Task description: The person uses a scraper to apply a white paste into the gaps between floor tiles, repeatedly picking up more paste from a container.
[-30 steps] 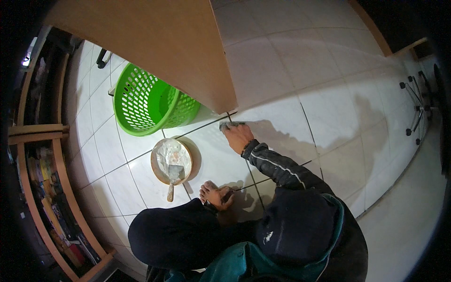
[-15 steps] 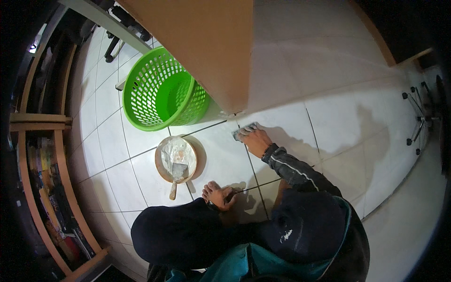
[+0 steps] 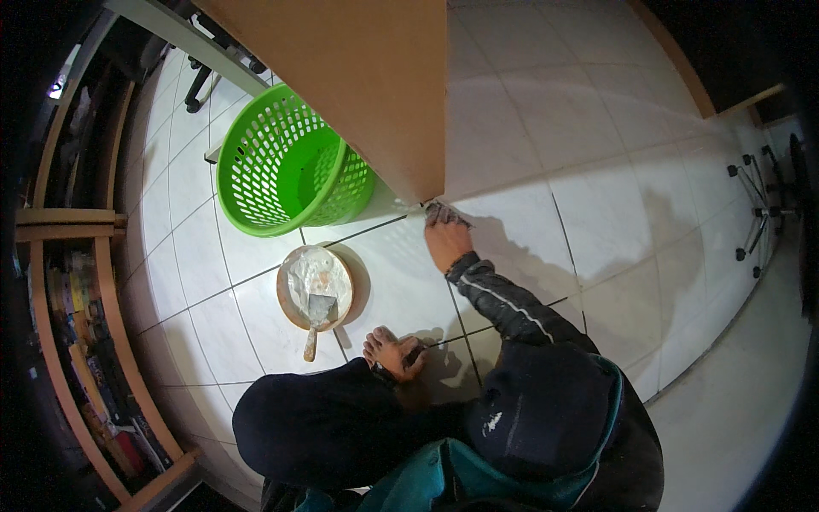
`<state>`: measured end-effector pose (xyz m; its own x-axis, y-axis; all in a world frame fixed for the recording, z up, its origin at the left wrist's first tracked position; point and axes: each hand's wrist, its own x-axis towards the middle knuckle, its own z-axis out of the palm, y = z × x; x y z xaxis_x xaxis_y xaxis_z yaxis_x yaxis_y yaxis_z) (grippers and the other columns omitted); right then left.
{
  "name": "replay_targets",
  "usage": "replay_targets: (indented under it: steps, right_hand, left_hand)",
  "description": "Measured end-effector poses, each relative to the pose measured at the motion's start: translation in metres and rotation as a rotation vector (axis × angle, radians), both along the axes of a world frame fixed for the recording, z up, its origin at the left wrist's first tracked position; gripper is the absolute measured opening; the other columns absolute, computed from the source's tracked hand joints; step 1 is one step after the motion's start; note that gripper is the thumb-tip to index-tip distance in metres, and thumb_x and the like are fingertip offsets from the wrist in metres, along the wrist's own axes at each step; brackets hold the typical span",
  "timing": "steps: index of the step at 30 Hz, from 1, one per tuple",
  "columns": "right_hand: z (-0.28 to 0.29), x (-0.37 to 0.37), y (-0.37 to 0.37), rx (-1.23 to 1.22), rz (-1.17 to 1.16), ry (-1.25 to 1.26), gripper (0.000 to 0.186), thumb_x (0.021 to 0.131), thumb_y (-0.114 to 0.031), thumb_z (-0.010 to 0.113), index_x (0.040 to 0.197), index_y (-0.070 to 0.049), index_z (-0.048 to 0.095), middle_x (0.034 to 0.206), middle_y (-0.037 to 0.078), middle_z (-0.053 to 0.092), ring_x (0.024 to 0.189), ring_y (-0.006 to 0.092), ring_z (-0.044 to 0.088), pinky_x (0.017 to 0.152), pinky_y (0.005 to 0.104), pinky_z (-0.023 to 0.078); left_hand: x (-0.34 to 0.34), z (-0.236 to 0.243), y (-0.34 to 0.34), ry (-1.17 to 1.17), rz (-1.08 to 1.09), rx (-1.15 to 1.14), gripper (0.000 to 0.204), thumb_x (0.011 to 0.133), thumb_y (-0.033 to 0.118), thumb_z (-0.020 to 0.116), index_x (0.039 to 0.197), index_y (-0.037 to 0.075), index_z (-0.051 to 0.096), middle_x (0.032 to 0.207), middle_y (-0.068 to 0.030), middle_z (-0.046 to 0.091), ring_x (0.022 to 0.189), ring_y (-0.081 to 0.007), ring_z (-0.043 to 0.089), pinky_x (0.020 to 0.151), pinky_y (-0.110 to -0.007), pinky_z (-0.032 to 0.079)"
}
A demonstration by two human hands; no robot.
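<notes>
My right hand is closed on a grey rag or pad, pressed to the white floor tiles at the bottom corner of a brown wooden panel. Left of it is a green perforated plastic basket. Below the basket, a round pan holds whitish paste and a scraper, its handle resting over the rim. My bare foot is on the tiles right of the pan, beside my dark-clothed knee. I do not see my left hand.
A wooden shelf frame with assorted items runs along the left. A metal bar and chair legs are at the upper left. A wheeled chair base stands at the far right, below a wooden edge.
Over the last second my right hand has moved with the rag slightly up and right along the grout, now tight against the panel's corner. The pan and basket rest in place.
</notes>
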<state>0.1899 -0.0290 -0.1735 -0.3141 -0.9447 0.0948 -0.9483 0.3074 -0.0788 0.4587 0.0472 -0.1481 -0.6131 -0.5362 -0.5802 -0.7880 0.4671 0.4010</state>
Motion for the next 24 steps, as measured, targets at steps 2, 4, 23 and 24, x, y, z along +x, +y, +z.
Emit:
replay_targets:
  steps: [2, 4, 23, 24]
  right_hand:
    - [-0.002, 0.017, -0.003, 0.049, 0.030, 0.031, 0.032, 0.079, -0.010, 0.055, 0.104, 0.009, 0.058, 0.090, 0.021, 0.063, 0.086, 0.0308, 0.064, 0.066, 0.0406, 0.054]
    - [0.003, 0.034, -0.001, 0.022, 0.143, 0.019, 0.029, 0.080, -0.012, 0.054, 0.103, 0.006, 0.059, 0.091, 0.019, 0.063, 0.084, 0.0302, 0.064, 0.067, 0.0395, 0.053]
    - [-0.027, -0.061, 0.024, -0.209, 0.488, -0.152, 0.029, 0.083, -0.012, 0.053, 0.110, -0.010, 0.063, 0.120, 0.008, 0.059, 0.124, 0.0260, 0.046, 0.105, 0.0460, 0.036]
    - [-0.031, -0.067, 0.027, -0.199, 0.500, -0.184, 0.030, 0.082, -0.009, 0.053, 0.111, -0.011, 0.063, 0.121, 0.007, 0.059, 0.123, 0.0257, 0.047, 0.104, 0.0463, 0.036]
  left_hand:
    - [-0.002, 0.001, -0.001, -0.037, 0.002, 0.016, 0.044, 0.078, 0.053, 0.059, 0.110, 0.023, 0.063, 0.124, -0.0427, 0.036, 0.118, -0.0662, 0.026, 0.096, -0.074, 0.019]
    - [0.000, -0.001, 0.001, -0.073, 0.006, 0.030, 0.045, 0.078, 0.053, 0.059, 0.110, 0.023, 0.063, 0.125, -0.0429, 0.036, 0.119, -0.0675, 0.025, 0.098, -0.074, 0.017]
    - [0.014, -0.023, 0.010, -0.008, -0.055, -0.210, 0.037, 0.073, 0.054, 0.062, 0.101, 0.032, 0.065, 0.118, -0.0309, 0.037, 0.104, -0.0491, 0.038, 0.085, -0.060, 0.034]
    - [0.016, -0.030, 0.012, 0.006, -0.104, -0.291, 0.037, 0.073, 0.055, 0.062, 0.101, 0.032, 0.065, 0.115, -0.0298, 0.038, 0.102, -0.0480, 0.038, 0.084, -0.059, 0.034]
